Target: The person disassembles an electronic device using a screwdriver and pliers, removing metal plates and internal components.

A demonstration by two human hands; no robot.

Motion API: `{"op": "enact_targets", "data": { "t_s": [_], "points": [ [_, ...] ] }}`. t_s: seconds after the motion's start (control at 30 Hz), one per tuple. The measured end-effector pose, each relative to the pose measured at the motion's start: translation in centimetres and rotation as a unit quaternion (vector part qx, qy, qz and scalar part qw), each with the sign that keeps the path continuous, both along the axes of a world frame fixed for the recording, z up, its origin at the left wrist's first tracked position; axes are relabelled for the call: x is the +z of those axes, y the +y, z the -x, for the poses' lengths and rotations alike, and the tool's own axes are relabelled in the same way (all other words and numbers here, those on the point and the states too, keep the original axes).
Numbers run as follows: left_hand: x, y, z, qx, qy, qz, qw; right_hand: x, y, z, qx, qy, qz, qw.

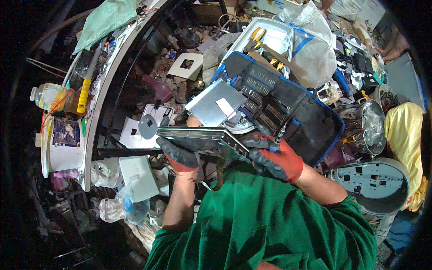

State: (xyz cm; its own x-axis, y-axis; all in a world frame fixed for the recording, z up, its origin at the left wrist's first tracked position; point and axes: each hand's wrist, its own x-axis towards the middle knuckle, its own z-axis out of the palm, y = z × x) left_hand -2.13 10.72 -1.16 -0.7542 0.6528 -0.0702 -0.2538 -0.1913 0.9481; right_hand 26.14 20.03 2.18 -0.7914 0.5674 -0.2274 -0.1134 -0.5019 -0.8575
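Note:
My left hand (180, 155), in a red and black glove, is closed on the left end of a flat metal-edged device (198, 133), its kind unclear. The device is tilted and seen almost edge-on, so much of its face is hidden. My right hand (280, 159), gloved alike, holds a small screwdriver (277, 138) pointing up, with its fingers against the device's right end. Just beyond lies a silver metal plate (209, 105) with a white label. An open black tool case (310, 121) with blue edging and rows of screwdriver bits (258, 85) spreads out beside it.
Behind the case, a white tray (283, 33) holds orange-handled pliers (256, 33). A round metal pot (382, 184) stands at the right. On a curved ledge at the left are a plastic bottle (47, 96) and a yellow-handled tool (83, 96). Scrap covers the ground.

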Motion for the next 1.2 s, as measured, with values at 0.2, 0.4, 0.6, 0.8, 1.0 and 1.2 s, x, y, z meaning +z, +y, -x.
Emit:
{"op": "enact_targets", "data": {
  "t_s": [0.2,0.4,0.6,0.8,1.0,1.2],
  "points": [
    [1.7,0.1,-0.7,-0.02,0.291,-0.081,0.953,-0.5,0.7,0.5,-0.06,0.036,0.111,0.991],
    [2.2,-1.5,-2.8,-0.009,0.161,-0.111,0.981,-0.6,2.3,1.4,-0.082,0.094,0.024,0.992],
    [0.3,-3.5,-3.0,0.055,0.183,-0.077,0.979,0.6,3.2,1.4,-0.106,0.06,-0.374,0.919],
    [2.0,-4.2,-5.3,0.031,0.344,-0.043,0.937,0.3,2.4,2.0,-0.127,0.045,-0.267,0.954],
    [-0.9,-6.4,-3.7,0.016,0.349,0.06,0.935,-2.1,2.9,2.5,-0.114,0.131,-0.217,0.961],
    [-0.1,-4.9,-5.0,0.044,0.312,-0.099,0.944,-1.2,3.0,3.0,-0.096,0.07,0.137,0.984]
  ]
}}
